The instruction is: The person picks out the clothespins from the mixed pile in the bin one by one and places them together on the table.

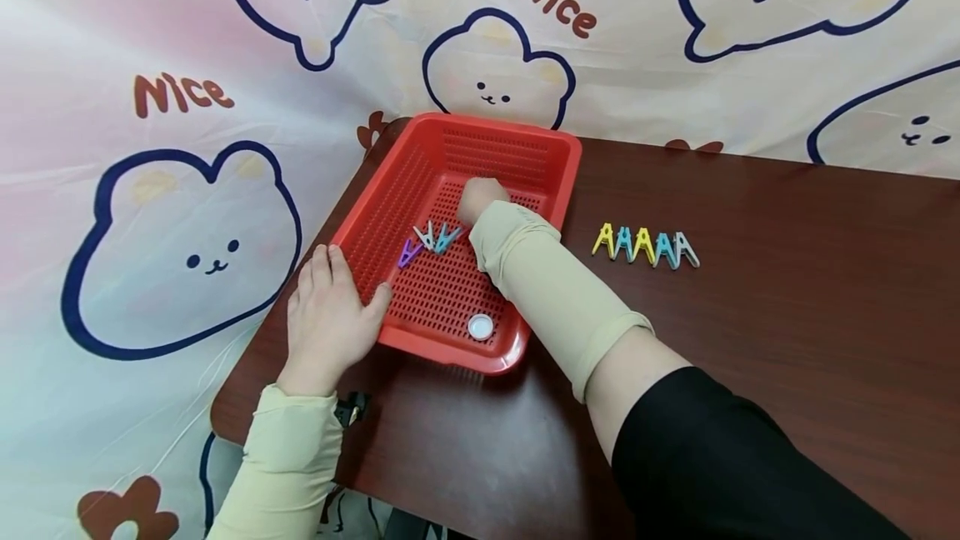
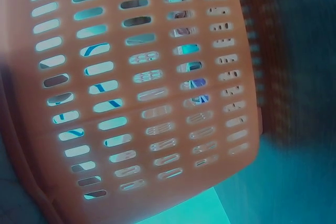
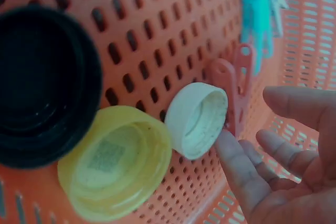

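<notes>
My right hand (image 1: 482, 198) reaches down into a red plastic basket (image 1: 442, 348). In the right wrist view its fingers are spread and loosely bent, holding nothing. One fingertip lies right by a white bottle cap (image 3: 197, 120); whether it touches is unclear. A red clothespin (image 3: 233, 93) stands behind that cap, with a yellow cap (image 3: 115, 163) and a black cap (image 3: 47, 87) nearer the camera. Purple (image 1: 408, 253), white (image 1: 425, 236) and blue (image 1: 446, 238) clothespins lie left of the hand. My left hand (image 1: 330, 319) rests on the basket's left side, fingers straight, thumb over the rim.
On the brown table (image 1: 787, 315), right of the basket, several yellow, blue and whitish clothespins (image 1: 643, 245) stand in a row. A round white cap (image 1: 481, 326) sits in the basket's near right corner. Behind the table hangs a bear-print cloth (image 1: 637, 98).
</notes>
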### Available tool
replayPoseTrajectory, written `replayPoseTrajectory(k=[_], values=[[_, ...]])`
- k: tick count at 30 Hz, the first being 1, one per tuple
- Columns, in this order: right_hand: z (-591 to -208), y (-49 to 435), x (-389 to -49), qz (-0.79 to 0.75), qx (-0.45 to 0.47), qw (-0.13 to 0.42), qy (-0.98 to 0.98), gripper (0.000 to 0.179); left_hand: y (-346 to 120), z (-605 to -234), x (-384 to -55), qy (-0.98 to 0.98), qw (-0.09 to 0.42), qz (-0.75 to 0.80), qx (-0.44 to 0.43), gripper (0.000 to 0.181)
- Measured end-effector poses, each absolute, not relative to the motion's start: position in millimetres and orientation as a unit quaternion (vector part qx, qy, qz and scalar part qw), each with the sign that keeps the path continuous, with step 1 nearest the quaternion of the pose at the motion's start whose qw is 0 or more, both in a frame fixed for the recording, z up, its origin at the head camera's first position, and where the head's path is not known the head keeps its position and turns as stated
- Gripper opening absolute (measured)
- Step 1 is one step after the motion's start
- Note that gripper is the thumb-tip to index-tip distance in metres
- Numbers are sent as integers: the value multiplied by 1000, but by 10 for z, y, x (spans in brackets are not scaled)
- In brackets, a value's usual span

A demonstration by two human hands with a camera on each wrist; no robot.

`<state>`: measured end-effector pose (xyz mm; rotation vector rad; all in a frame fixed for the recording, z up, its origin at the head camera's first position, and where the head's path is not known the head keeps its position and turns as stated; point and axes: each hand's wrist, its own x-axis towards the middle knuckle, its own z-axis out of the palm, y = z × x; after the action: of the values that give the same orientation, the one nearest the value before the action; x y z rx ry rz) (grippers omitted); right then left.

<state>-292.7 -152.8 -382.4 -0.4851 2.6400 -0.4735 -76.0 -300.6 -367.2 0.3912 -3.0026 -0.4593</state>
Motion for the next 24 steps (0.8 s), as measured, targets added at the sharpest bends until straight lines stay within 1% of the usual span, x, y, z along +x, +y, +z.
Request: replayPoseTrajectory(k=[6,10,14,17,21,24], values=[[-3860,-1555,-2917,-134,-190,181,956,19,-2972,-3674,-761,-979,35,-152,128,91],[-3856,-1568,-2919,-147,-188,172,956,20,-2978,-3667,-754,-979,39,-150,129,90],[-3838,-1577,-2920,-187,-182,154,953,14,-2984,-3663,-767,-980,41,-150,125,89],[-3816,-1584,-2912,-255,-175,160,937,19,-2993,-3665,-771,-980,40,-150,126,89],[-3766,-1573,-2891,-366,-149,190,899,12,-3003,-3674,-772,-980,38,-148,127,90],[-3709,-1559,-2886,-424,-125,200,874,21,-3003,-3669,-775,-980,36,-149,125,90]])
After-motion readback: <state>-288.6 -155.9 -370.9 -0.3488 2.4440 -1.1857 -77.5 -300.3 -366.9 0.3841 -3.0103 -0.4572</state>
